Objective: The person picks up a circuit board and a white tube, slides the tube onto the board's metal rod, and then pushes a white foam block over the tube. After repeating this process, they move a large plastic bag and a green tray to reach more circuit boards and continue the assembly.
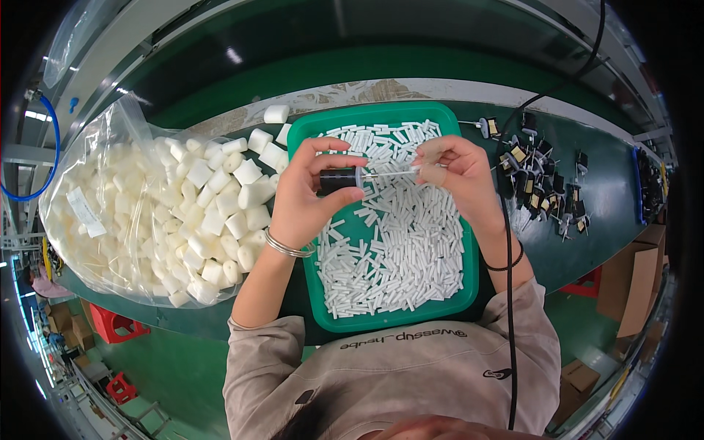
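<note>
My left hand (pixel 306 192) is closed round a small black cylindrical part (pixel 337 180), held level over the tray. Out of its right end sticks a thin metal shaft (pixel 371 175). My right hand (pixel 460 170) pinches a short white tube (pixel 408 174) in line with that shaft; whether the tube sits over the shaft's end is too small to tell. Beige coverings wrap some right fingertips. Under both hands lies a green tray (pixel 469 257) with a heap of similar white tubes (pixel 411 257), its green bottom showing left of the middle.
A clear plastic bag (pixel 81 249) full of white foam cylinders (pixel 213 180) lies at left, some spilling toward the tray. At right, black parts with metal shafts (pixel 539 172) are piled on the dark green table (pixel 579 249). A black cable (pixel 508 293) hangs down past my right arm.
</note>
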`<state>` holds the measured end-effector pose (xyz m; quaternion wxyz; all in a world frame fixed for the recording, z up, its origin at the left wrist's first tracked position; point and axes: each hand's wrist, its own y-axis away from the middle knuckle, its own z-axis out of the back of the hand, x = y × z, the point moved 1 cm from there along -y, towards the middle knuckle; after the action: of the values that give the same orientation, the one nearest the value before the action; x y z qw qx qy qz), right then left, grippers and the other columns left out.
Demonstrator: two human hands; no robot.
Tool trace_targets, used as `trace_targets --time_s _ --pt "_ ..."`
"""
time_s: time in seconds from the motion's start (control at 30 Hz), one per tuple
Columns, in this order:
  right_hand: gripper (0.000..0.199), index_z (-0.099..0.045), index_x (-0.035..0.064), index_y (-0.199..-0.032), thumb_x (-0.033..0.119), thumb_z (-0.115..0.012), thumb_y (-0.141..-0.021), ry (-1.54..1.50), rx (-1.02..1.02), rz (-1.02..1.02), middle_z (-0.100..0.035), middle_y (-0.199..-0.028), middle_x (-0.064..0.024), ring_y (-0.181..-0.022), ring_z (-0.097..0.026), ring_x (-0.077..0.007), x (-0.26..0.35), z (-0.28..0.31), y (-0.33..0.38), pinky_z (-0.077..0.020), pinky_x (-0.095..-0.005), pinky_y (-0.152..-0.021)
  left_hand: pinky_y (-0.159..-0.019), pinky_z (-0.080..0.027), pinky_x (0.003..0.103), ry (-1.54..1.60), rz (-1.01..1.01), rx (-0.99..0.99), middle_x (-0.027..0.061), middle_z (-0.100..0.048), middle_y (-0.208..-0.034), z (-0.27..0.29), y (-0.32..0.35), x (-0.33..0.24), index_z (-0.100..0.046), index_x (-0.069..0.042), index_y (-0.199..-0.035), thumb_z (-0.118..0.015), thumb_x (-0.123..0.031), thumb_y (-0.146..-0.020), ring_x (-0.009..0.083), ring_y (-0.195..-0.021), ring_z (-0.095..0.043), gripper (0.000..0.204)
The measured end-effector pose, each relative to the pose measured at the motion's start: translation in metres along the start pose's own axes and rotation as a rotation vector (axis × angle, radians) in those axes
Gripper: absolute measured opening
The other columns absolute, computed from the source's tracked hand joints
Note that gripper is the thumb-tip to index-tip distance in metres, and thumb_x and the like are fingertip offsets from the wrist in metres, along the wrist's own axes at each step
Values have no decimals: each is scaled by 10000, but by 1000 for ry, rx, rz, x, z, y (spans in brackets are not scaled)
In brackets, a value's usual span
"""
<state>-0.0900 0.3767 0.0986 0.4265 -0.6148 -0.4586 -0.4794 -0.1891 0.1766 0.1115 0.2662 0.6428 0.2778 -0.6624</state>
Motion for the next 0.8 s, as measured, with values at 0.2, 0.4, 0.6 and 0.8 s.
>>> trace_targets --time_s 0.2,0.4,0.6,0.8 --pt "200 -570 -20 -942 -2 -616 -748 -40 4 13 -609 -864 -84 -783 -583 -130 -1 0 1 -514 -258 -681 -707 -501 220 26 4 -16 99 -635 -978 0 0 1 -421 -31 -1071 -669 100 -647 120 -822 -598 508" --pt "197 -571 -19 -940 0 -619 -749 -46 13 5 -607 -865 -84 -784 -581 -131 0 2 2 -517 -263 -683 -696 -505 217 48 3 -31 108 -635 -980 0 0 1 -422 -30 -1088 -670 108 -643 123 -819 -604 528" --pt "177 -590 -23 -909 -14 -635 -737 201 -44 95 -615 -873 -77 -808 -590 -130 3 -7 6 -499 -239 -668 -701 -506 225 -70 -25 -51 82 -649 -958 -7 3 -3 -437 -41 -1095 -705 69 -632 121 -814 -612 546" --pt "152 -642 15 -873 -15 -638 -724 505 3 304 -638 -824 -90 -727 -625 -146 12 -24 13 -514 -241 -604 -691 -510 234 -211 -154 -27 79 -651 -959 -21 11 -6 -437 -55 -1119 -723 30 -641 134 -832 -624 563"
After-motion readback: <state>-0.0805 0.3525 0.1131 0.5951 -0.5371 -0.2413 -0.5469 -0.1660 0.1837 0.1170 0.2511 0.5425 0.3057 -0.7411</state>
